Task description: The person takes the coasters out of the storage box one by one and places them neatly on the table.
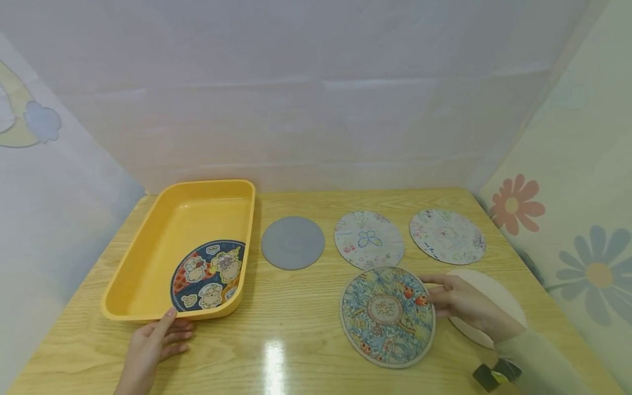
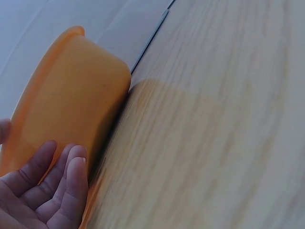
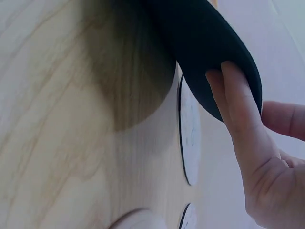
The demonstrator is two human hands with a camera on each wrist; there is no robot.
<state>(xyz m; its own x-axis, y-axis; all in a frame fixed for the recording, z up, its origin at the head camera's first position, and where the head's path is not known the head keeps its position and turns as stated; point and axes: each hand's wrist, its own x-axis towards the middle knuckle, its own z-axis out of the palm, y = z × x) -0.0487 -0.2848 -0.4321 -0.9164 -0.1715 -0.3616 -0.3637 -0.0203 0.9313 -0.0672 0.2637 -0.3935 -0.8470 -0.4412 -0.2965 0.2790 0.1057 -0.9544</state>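
My right hand (image 1: 456, 299) pinches the right edge of a round patterned mouse pad (image 1: 387, 318), decorated with blue-green leaves and red flowers. In the right wrist view the pad's dark underside (image 3: 205, 52) is lifted off the table, fingers beneath and thumb on the other face. My left hand (image 1: 153, 345) holds the near rim of a yellow plastic tray (image 1: 212, 211), thumb on top. Its other fingers (image 2: 76, 183) lie by the outer wall (image 2: 81, 81) in the left wrist view. Inside the tray lies a dark blue round pad with cartoon animals (image 1: 209, 277).
A plain grey round pad (image 1: 293, 243) lies right of the tray. Two white pads with coloured drawings, one with a butterfly (image 1: 369, 238) and one farther right (image 1: 447, 236), lie behind. A cream round pad (image 1: 486, 307) is partly under my right hand. Fabric walls (image 1: 316, 109) enclose the table.
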